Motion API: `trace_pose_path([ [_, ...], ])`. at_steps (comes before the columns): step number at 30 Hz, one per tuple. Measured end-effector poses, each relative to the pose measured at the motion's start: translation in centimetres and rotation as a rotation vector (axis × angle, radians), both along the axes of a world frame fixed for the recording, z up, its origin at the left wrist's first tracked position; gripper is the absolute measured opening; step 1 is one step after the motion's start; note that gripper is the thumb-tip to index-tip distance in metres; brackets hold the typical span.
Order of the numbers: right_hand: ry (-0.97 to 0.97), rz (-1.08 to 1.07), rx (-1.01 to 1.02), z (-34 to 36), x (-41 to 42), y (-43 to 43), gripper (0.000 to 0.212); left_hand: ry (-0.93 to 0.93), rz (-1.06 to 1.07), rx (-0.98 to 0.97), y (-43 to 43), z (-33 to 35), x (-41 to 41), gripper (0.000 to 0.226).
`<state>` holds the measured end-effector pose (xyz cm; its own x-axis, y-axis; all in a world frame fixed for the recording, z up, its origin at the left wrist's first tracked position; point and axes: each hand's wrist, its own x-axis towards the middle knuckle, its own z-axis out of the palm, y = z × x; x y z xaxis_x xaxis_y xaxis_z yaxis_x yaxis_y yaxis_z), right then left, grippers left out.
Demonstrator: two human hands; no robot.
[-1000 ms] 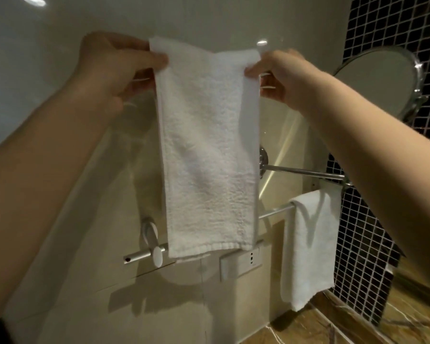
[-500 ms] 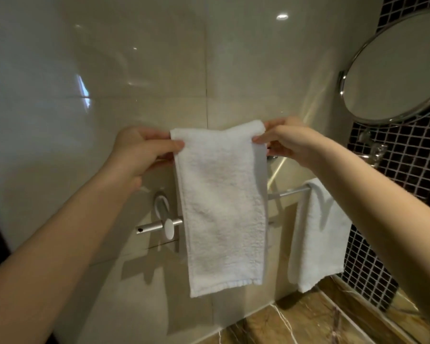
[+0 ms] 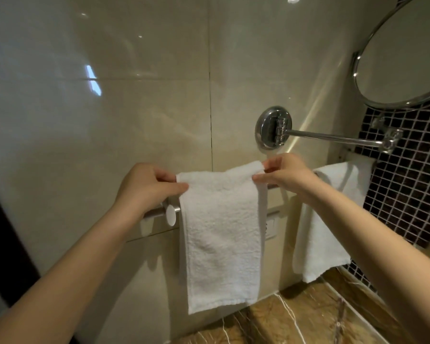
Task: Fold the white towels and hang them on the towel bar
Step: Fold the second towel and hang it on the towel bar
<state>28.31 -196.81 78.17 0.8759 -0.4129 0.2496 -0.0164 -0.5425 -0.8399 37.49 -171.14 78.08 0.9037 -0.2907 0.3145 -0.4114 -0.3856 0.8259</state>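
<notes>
The left hand [image 3: 147, 187] pinches the top left corner of a folded white hand towel [image 3: 221, 232] between thumb and curled fingers. The right hand [image 3: 286, 175] pinches the top right corner the same way. Between the 2 hands the top edge is held level and fairly taut, and the rest of the towel hangs straight down as a long narrow strip in front of the towel bar [image 3: 157, 212], hiding its middle. Whether any cloth already lies over the rail behind cannot be told.

At the right end of the bar, 1 other white towel [image 3: 325, 219] is already draped, well clear of the held one. Above sits the chrome wall mount [image 3: 273, 127] of a round swing-arm mirror [image 3: 402, 50]; below runs a brown marble counter [image 3: 296, 319].

The step in hand looks like hanging the 2nd towel, with its folding done. The next move probably calls for carrying the top edge over the rail and down behind it, until the front and back lengths balance. Both corners should travel together so the fold stays square, clear of the bar's white end cap [image 3: 171, 214].
</notes>
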Motion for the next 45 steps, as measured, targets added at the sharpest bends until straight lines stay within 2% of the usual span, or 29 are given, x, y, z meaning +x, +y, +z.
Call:
trace_pose_path([
  [3, 0.035, -0.067, -0.166, -0.7, -0.2, -0.1, 0.02, -0.097, 0.024, 0.132, 0.1, -0.4, -0.5, 0.017],
  [9, -0.011, -0.06, -0.216, -1.3, -0.7, -0.2, 0.024, -0.19, 0.073, 0.269, 0.3, -0.2, -1.9, 0.02],
  [14, 0.03, -0.095, -0.39, -1.8, -1.2, 0.1, 0.024, -0.471, 0.147, 0.45, 0.8, -0.2, -3.3, 0.021],
  [17, -0.009, -0.146, -0.488, -2.2, -1.7, 0.4, 0.037, -0.609, 0.212, 0.514, 0.7, -0.5, -4.0, 0.022],
  [19, -0.095, -0.098, -0.541, -2.3, -2.0, 0.6, 0.043, -0.654, 0.19, 0.494, 0.5, -0.7, -4.2, 0.026],
  [23, -0.173, 0.098, -0.74, -2.3, -2.0, 1.4, 0.033, -0.687, -0.002, 0.487, -0.3, -1.1, -4.2, 0.041],
  [27, -0.178, 0.137, -0.838, -2.8, -1.6, 2.1, 0.032, -0.744, -0.049, 0.597, -0.9, -1.7, -4.3, 0.018],
  [32, -0.209, 0.108, -0.879, -4.0, -1.0, 2.4, 0.031, -0.846, 0.004, 0.665, -0.4, -2.3, -4.7, 0.009],
  [35, -0.405, -0.007, -0.75, -5.8, -1.6, 2.7, 0.03, -0.929, 0.013, 0.491, 0.4, -3.5, -5.8, 0.008],
  [37, -0.587, -0.18, -0.51, -7.9, -2.3, 2.9, 0.025, -0.893, 0.034, 0.283, 1.2, -5.5, -7.0, 0.006],
  [38, -0.615, -0.249, -0.349, -9.0, -2.7, 3.0, 0.023, -0.806, 0.053, 0.202, 1.8, -6.8, -7.5, 0.006],
  [40, -0.541, -0.276, -0.027, -10.7, -3.0, 2.9, 0.022, -0.532, 0.117, 0.062, 2.4, -9.4, -7.6, 0.007],
  [41, -0.465, -0.245, 0.063, -11.4, -2.9, 2.6, 0.021, -0.415, 0.142, 0.017, 2.4, -10.6, -7.1, 0.008],
  [43, -0.331, -0.138, 0.107, -12.3, -2.8, 2.1, 0.017, -0.32, 0.148, 0.008, 2.3, -12.3, -5.7, 0.011],
  [45, -0.293, -0.027, 0.122, -12.4, -2.4, 1.9, 0.014, -0.281, 0.079, -0.031, 1.6, -12.8, -4.6, 0.015],
])
